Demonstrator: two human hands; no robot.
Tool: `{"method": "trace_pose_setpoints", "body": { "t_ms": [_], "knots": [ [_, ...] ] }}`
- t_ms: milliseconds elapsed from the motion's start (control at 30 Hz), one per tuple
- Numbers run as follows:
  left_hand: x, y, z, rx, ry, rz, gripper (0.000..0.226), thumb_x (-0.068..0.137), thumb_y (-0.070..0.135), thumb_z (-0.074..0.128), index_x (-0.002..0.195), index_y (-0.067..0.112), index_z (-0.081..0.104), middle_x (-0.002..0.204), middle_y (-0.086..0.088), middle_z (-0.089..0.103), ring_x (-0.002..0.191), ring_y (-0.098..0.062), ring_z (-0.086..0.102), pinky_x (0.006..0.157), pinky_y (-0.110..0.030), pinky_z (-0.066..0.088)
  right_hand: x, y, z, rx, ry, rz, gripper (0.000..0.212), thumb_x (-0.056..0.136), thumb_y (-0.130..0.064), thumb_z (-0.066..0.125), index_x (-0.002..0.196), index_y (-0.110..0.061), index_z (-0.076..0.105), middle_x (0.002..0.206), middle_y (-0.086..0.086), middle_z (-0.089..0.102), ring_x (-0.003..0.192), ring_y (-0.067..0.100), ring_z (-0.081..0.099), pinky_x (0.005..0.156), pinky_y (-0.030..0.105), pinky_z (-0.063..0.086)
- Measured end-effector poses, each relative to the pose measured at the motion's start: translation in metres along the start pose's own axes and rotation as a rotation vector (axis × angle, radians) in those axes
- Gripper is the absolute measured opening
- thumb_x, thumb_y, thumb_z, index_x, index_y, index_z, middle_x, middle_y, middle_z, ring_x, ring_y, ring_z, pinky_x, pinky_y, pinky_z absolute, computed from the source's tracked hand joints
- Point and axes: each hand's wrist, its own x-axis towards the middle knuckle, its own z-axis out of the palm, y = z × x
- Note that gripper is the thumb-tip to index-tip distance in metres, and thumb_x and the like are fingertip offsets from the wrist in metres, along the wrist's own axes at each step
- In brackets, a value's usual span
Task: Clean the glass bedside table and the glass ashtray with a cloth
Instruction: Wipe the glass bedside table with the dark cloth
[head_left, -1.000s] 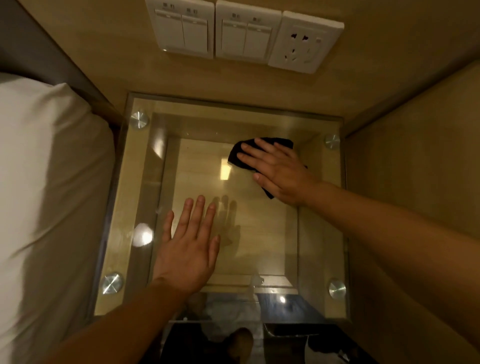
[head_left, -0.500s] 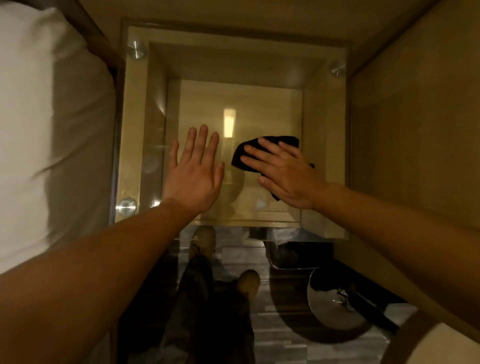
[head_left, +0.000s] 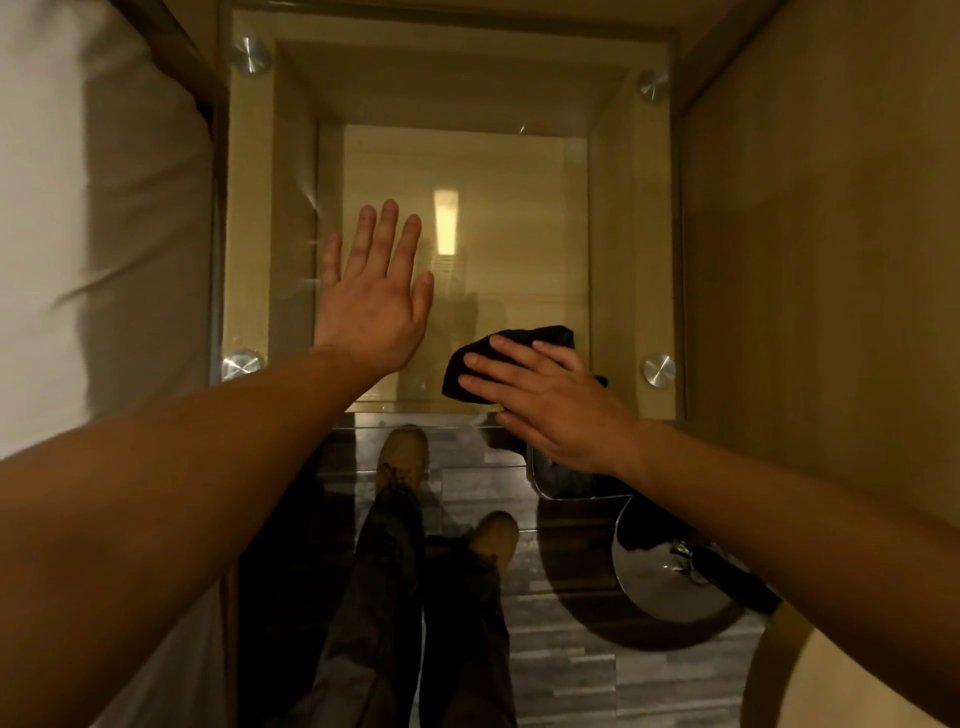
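Note:
The glass bedside table (head_left: 519, 171) has a clear square top held by round metal studs at its corners, over a wooden frame. My left hand (head_left: 371, 301) lies flat and open on the glass, fingers spread, left of the middle. My right hand (head_left: 550, 400) presses a black cloth (head_left: 470, 364) flat against the glass near the front edge, right of the middle. Most of the cloth is hidden under the palm. No ashtray is in view.
A white bed (head_left: 78, 234) runs along the left side of the table. A wooden wall panel (head_left: 821, 260) closes the right side. Below are my legs and shoes (head_left: 402, 457) on a grey plank floor, and a shiny round metal object (head_left: 670, 582) at the right.
My right hand has dragged the cloth from the back right of the glass toward the front edge. The view has tilted down, so the wall switches have left the frame.

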Motion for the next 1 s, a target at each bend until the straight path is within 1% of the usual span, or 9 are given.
{"method": "trace_pose_setpoints", "body": {
  "t_ms": [133,300,400,500,633,700,800,900,1000],
  "knots": [
    [0.001,-0.001,0.001,-0.004,0.005,0.0,0.065,0.107,0.051,0.014,0.166,0.022,0.007,0.175,-0.004,0.0,0.161,-0.023,-0.004,0.128,-0.055,0.001,-0.01,-0.01,0.009,0.025,-0.028,-0.024,0.052,0.106,-0.035,0.037,0.156,-0.039,0.028,0.166,-0.017,0.023,0.156,0.011,0.013,0.117,0.04,0.021],
    [0.002,-0.002,0.0,-0.013,-0.025,0.002,0.065,0.107,0.052,0.013,0.165,0.024,0.005,0.175,-0.004,-0.002,0.161,-0.023,-0.005,0.128,-0.055,-0.001,-0.028,-0.017,0.017,0.165,-0.076,-0.105,0.08,0.087,0.005,0.058,0.151,-0.038,0.039,0.164,-0.018,0.028,0.154,0.011,0.014,0.11,0.039,0.019],
    [0.003,-0.001,-0.006,-0.053,-0.059,-0.008,0.065,0.107,0.052,0.015,0.166,0.024,0.006,0.175,-0.003,-0.003,0.161,-0.022,-0.007,0.127,-0.052,-0.005,-0.04,-0.018,0.01,0.211,-0.153,-0.148,0.08,0.084,0.009,0.06,0.148,-0.036,0.046,0.161,-0.018,0.034,0.154,0.008,0.015,0.103,0.038,0.023],
    [0.004,0.013,-0.015,-0.102,-0.059,-0.012,0.065,0.108,0.05,0.019,0.166,0.023,0.007,0.175,-0.002,-0.004,0.161,-0.022,-0.008,0.127,-0.052,-0.005,-0.054,-0.019,-0.006,0.334,-0.142,-0.066,0.075,0.086,0.011,0.056,0.147,-0.033,0.048,0.158,-0.014,0.041,0.15,0.011,0.028,0.101,0.045,0.035],
    [0.018,0.055,-0.019,-0.14,-0.054,0.085,0.065,0.107,0.052,0.016,0.166,0.025,0.003,0.175,0.0,-0.004,0.161,-0.02,-0.009,0.129,-0.052,-0.004,-0.059,0.001,-0.056,0.659,0.08,0.15,0.056,0.097,0.007,0.046,0.144,-0.021,0.055,0.152,-0.006,0.049,0.142,-0.002,0.037,0.115,0.021,0.031],
    [0.035,0.076,-0.017,-0.148,-0.049,0.093,0.065,0.108,0.053,0.014,0.165,0.026,0.002,0.175,0.0,-0.005,0.16,-0.019,-0.01,0.129,-0.053,-0.004,-0.049,0.029,-0.082,0.732,0.252,0.293,0.051,0.1,0.007,0.045,0.142,-0.019,0.057,0.149,-0.004,0.052,0.141,0.0,0.041,0.118,0.019,0.03],
    [0.057,0.092,-0.007,-0.074,-0.047,0.089,0.064,0.107,0.053,0.011,0.165,0.028,-0.002,0.174,0.0,-0.009,0.16,-0.02,-0.012,0.128,-0.055,-0.006,-0.02,0.08,-0.113,0.741,0.468,0.417,0.048,0.101,0.006,0.045,0.14,-0.018,0.057,0.147,-0.005,0.053,0.14,0.001,0.044,0.117,0.019,0.032],
    [0.063,0.093,0.004,-0.019,-0.051,0.07,0.064,0.106,0.054,0.006,0.164,0.03,-0.006,0.174,0.0,-0.01,0.159,-0.021,-0.015,0.128,-0.058,-0.004,0.016,0.132,-0.137,0.689,0.542,0.483,0.044,0.103,0.0,0.044,0.143,-0.017,0.055,0.146,-0.009,0.05,0.13,-0.016,0.043,0.109,0.007,0.031],
    [0.063,0.092,0.007,-0.021,-0.067,0.072,0.064,0.106,0.054,0.004,0.164,0.03,-0.007,0.173,0.001,-0.013,0.159,-0.021,-0.018,0.128,-0.058,-0.004,0.063,0.18,-0.155,0.611,0.554,0.478,0.042,0.104,-0.004,0.043,0.143,-0.014,0.054,0.148,0.003,0.052,0.133,0.001,0.047,0.109,0.009,0.033]
  ]
}}
